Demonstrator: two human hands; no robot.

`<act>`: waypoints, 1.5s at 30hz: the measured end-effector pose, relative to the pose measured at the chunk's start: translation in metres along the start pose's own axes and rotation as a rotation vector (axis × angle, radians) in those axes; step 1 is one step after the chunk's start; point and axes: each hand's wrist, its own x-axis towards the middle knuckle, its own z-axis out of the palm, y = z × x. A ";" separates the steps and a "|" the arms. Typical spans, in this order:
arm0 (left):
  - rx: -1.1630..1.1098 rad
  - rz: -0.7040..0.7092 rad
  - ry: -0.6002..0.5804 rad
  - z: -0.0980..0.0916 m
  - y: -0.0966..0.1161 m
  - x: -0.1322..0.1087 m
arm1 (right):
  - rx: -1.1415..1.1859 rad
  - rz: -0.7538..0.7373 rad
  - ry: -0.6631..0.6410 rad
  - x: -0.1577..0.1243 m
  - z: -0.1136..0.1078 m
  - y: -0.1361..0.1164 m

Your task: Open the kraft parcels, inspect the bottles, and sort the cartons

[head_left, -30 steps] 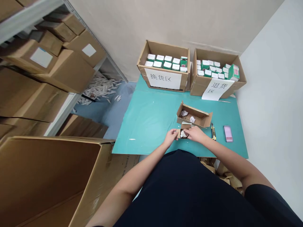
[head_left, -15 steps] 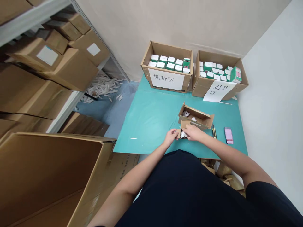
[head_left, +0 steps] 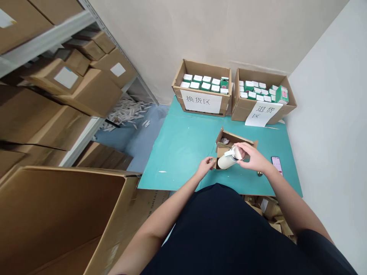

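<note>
While the right hand point(head_left: 254, 157) grips a tilted cream bottle point(head_left: 226, 160), the left hand point(head_left: 205, 165), loosely curled, touches a small cardboard box point(head_left: 229, 139); both are over the teal table point(head_left: 177, 156).

a dark navy short-sleeved top point(head_left: 218, 236) fills the bottom centre of the frame, its sleeve point(head_left: 318, 254) ending in a near-black band at lower right; bare forearms point(head_left: 286, 202) lead to a bare left hand point(head_left: 205, 166) and right hand point(head_left: 252, 158) at centre.

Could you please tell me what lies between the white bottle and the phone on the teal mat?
In the head view, the right hand holding the bottle lies there, with the yellow end of a utility knife below it.
</note>
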 end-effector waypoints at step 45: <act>-0.210 0.273 -0.304 0.007 0.099 -0.114 | 1.128 0.074 0.201 0.031 0.054 -0.041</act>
